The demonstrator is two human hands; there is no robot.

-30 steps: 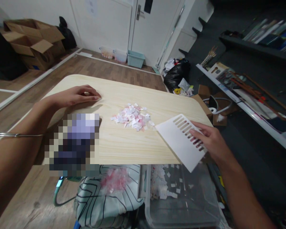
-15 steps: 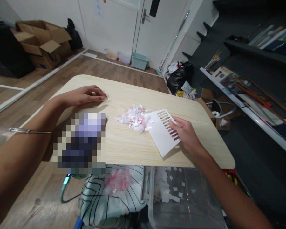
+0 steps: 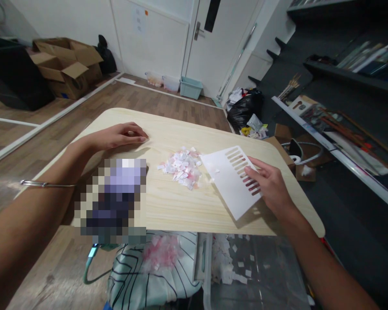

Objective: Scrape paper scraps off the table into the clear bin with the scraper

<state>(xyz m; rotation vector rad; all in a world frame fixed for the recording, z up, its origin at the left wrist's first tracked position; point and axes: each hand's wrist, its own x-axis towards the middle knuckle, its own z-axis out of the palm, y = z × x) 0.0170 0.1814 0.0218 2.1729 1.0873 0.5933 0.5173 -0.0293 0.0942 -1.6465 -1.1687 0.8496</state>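
Note:
My right hand (image 3: 271,183) pinches a white flat card with a row of slots (image 3: 224,176) by its slotted edge, thumb on top and fingers beneath. The card is tilted over the table, and a small paper scrap lies on it. Just left of it is a pile of white and pinkish paper scraps (image 3: 183,167), apart from the card's edge. My left hand (image 3: 124,135) rests on the tabletop (image 3: 181,211) at the far left, fingers loosely bent and nothing visible in them. A pixelated object (image 3: 116,198), perhaps a phone, lies nearer me.
Below the table's near edge are a clear plastic bin (image 3: 245,275) with paper scraps and a striped cloth (image 3: 181,275) bearing pink-white scraps. A green cable (image 3: 87,267) hangs at the left. Shelves (image 3: 336,150) stand right; cardboard boxes (image 3: 64,69) sit far left.
My right hand has drawn the slotted card to the right, off the pile's edge. My left hand stays in place on the table; the view has shifted slightly.

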